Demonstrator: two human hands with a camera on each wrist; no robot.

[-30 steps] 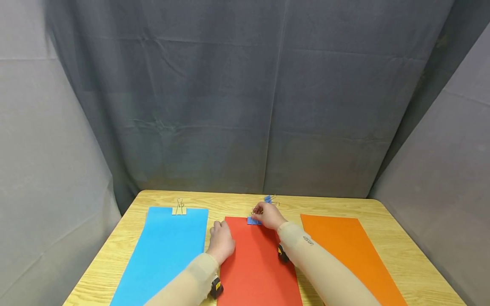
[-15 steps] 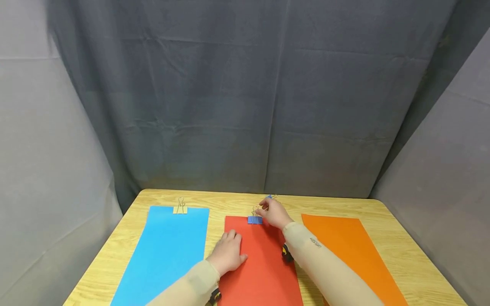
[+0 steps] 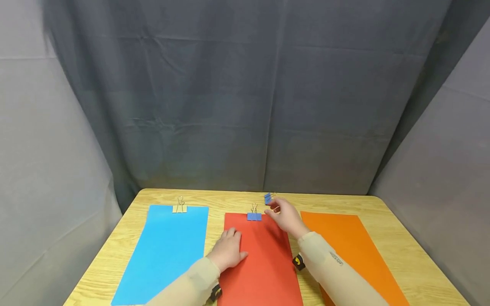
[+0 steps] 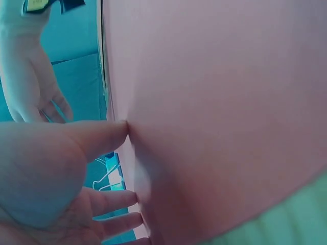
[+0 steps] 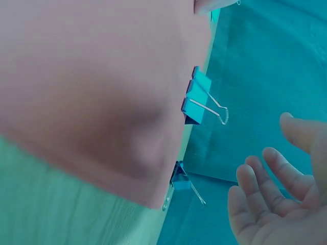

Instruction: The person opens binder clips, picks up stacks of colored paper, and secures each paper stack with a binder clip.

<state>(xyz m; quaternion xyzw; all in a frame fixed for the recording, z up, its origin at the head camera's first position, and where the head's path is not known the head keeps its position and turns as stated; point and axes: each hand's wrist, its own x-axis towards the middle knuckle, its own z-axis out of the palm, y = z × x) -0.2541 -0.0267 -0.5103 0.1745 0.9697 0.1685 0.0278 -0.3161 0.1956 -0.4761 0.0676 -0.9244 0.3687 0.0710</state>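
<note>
A red sheet (image 3: 264, 263) lies in the middle of the table, with a blue binder clip (image 3: 254, 217) on its top edge, wire handles pointing away. My left hand (image 3: 226, 251) rests on the sheet's left side, fingers spread; its fingertips touch the paper in the left wrist view. Above the sheet's top right corner hovers my right hand (image 3: 287, 216), relaxed and holding nothing, as the right wrist view confirms. Just beyond its fingertips a second blue binder clip (image 3: 268, 198) sits on the table. That loose clip (image 5: 181, 176) also shows in the right wrist view.
To the left lies a blue sheet (image 3: 164, 255) with a yellow binder clip (image 3: 179, 209) on its top edge. An orange sheet (image 3: 348, 246) lies on the right, partly under my right forearm. Grey curtains (image 3: 206, 106) hang behind the wooden table (image 3: 405, 238).
My right hand has let go of the clip on the red sheet and moved right. My left hand has shifted from the sheet's left edge onto the paper, fingers spreading.
</note>
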